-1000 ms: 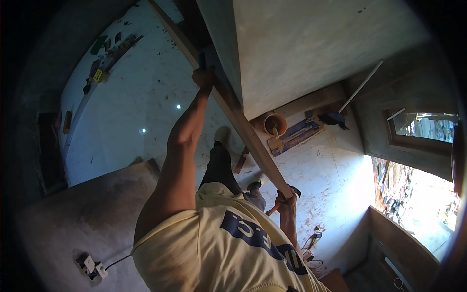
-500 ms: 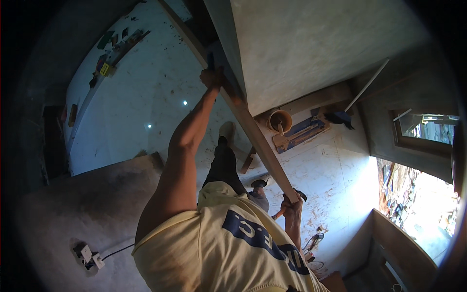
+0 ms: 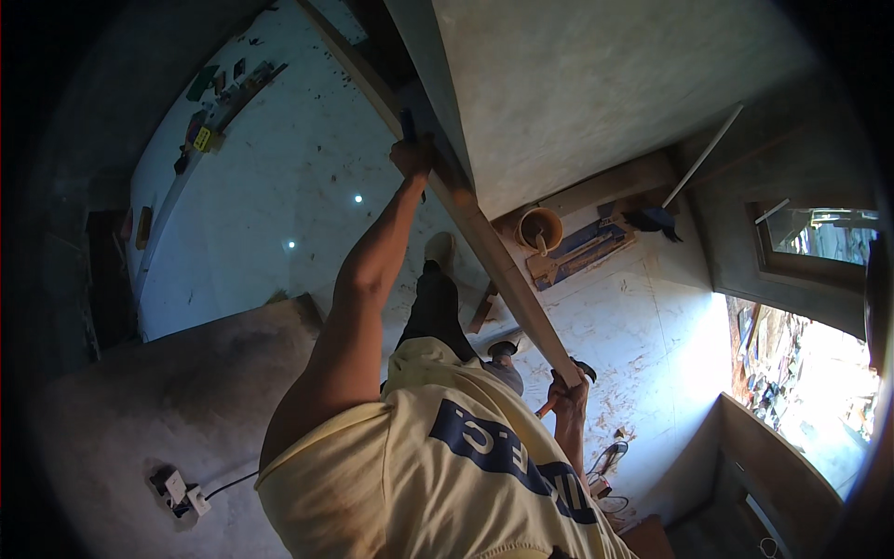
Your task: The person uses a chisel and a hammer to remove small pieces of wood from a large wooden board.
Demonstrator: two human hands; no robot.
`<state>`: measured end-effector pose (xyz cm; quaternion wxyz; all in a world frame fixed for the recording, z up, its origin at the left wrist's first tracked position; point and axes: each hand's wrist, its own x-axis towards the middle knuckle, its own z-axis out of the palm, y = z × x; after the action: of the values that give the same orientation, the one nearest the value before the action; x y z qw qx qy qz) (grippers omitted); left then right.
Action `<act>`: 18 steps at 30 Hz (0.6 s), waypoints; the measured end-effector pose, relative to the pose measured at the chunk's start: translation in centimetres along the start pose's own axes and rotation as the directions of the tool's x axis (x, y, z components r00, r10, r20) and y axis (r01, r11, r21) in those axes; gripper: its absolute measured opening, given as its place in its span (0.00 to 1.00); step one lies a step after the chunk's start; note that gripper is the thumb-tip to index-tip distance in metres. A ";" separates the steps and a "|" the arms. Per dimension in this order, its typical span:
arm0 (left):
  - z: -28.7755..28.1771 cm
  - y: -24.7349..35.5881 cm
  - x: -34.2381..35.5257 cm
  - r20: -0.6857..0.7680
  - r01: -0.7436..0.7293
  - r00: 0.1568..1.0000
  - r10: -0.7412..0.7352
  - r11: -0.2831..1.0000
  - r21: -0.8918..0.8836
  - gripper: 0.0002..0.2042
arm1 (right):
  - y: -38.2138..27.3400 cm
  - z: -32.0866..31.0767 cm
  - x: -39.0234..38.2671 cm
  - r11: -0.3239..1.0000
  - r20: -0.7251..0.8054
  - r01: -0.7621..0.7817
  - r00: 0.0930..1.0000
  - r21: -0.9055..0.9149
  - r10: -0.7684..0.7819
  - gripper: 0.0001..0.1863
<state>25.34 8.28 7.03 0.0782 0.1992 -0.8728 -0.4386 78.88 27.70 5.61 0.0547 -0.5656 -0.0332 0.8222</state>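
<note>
A long wooden beam (image 3: 515, 284) runs slantwise from the far upper left down to my right side, along the edge of a pale wall. My left hand (image 3: 410, 158) is closed around a tool with a dark blue handle (image 3: 407, 125), against the beam's far stretch; its thin dark lower end shows just below the fist. At the beam's near end, my right hand (image 3: 569, 395) grips a hammer. The hammer's dark head (image 3: 586, 370) pokes out beyond the fingers, its orange handle (image 3: 548, 407) on the other side. That hand also touches the beam's end.
A tan bucket (image 3: 538, 230) stands by the wall, beside brown boards on a blue sheet (image 3: 582, 252). Wood shavings litter the pale floor. Small tools lie along a ledge (image 3: 228, 112) at far left. A wall socket (image 3: 177, 489) with a plugged cable is near left; a bright doorway opens at right.
The view has shifted slightly, moving the scene a little to the right in the picture. Both hands keep their grips, and the beam stays in much the same place.
</note>
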 end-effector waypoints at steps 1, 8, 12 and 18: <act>-0.2 -0.4 0.1 0.002 0.001 1.000 -0.001 1.000 -0.003 0.24 | 0.0 0.1 -0.1 0.999 0.003 0.012 1.000 -0.032 -0.012 0.10; 0.5 -1.1 0.4 0.106 -0.067 0.992 0.065 0.998 0.017 0.28 | -1.1 -1.1 1.5 0.998 0.020 -0.022 1.000 -0.058 0.023 0.08; 0.4 -1.1 0.5 0.112 -0.071 0.991 0.067 0.997 0.033 0.30 | -1.7 -1.8 2.6 1.000 0.158 0.003 0.987 -0.020 0.001 0.12; -3.7 -4.4 0.8 0.208 0.001 0.978 0.002 1.000 -0.014 0.37 | -1.5 -1.0 3.0 0.978 0.140 0.055 0.990 -0.200 -0.027 0.09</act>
<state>26.96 2.86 5.73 -0.0120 0.1515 -0.8731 -0.4633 78.77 29.60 2.63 0.0111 -0.5099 -0.1325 0.8499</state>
